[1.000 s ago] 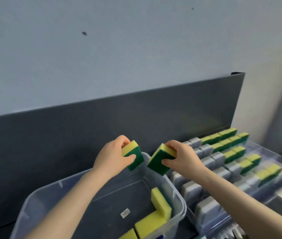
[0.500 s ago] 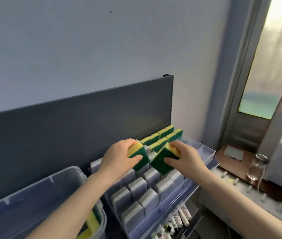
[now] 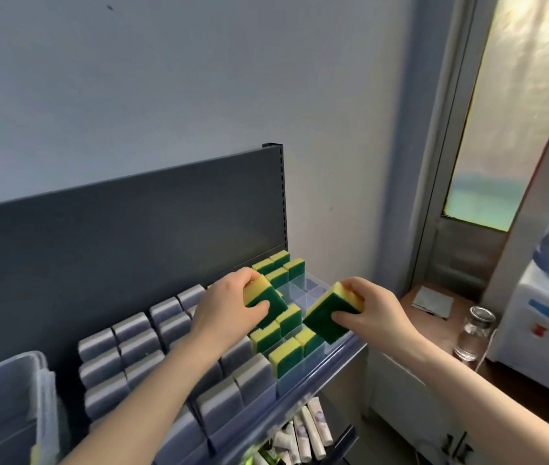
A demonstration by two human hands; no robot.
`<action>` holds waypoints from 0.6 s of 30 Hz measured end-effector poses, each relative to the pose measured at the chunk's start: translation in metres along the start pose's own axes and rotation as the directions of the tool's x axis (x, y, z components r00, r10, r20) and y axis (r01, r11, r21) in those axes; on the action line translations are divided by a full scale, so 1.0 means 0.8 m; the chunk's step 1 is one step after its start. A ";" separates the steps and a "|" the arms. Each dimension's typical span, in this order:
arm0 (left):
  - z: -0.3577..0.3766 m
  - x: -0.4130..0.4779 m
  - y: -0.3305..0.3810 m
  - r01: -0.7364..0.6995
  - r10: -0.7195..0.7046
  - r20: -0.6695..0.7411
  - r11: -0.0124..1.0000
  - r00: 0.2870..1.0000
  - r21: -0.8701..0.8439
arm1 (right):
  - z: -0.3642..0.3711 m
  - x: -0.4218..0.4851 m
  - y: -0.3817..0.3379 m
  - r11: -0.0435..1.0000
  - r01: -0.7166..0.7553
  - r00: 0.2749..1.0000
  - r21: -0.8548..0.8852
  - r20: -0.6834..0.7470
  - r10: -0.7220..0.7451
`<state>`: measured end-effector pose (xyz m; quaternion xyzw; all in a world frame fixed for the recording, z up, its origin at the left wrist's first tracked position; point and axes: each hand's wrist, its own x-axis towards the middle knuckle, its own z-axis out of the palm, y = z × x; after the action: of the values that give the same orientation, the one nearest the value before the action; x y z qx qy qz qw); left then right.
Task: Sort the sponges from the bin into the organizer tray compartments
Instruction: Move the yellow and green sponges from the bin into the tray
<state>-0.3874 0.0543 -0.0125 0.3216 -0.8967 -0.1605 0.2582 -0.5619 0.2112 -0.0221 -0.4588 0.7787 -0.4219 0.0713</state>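
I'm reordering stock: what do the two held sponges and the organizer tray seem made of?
Left sponge and right sponge: likely soft yellow foam, matte, backed by a coarse dark green scouring layer. Organizer tray: probably clear hard plastic, glossy; dividers show through its walls.

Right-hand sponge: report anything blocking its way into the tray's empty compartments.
Nothing visible blocks it. The sponge in the right hand hovers above the organizer tray; empty compartments lie open beside it.
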 end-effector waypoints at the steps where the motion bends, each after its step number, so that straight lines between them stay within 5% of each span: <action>1: 0.004 0.005 0.003 0.009 -0.009 0.001 1.000 1.000 0.005 | -0.006 0.006 0.007 1.000 0.000 1.000 0.007 0.002 0.000; 18: 0.063 0.112 -0.006 0.215 -0.224 -0.057 0.966 0.973 -0.142 | 0.020 0.142 0.108 0.985 -0.055 0.997 0.166 -0.041 0.063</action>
<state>-0.4727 -0.0021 -0.0237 0.4064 -0.8327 -0.2366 0.2925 -0.6750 0.1327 -0.0630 -0.4184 0.7559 -0.4929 0.1035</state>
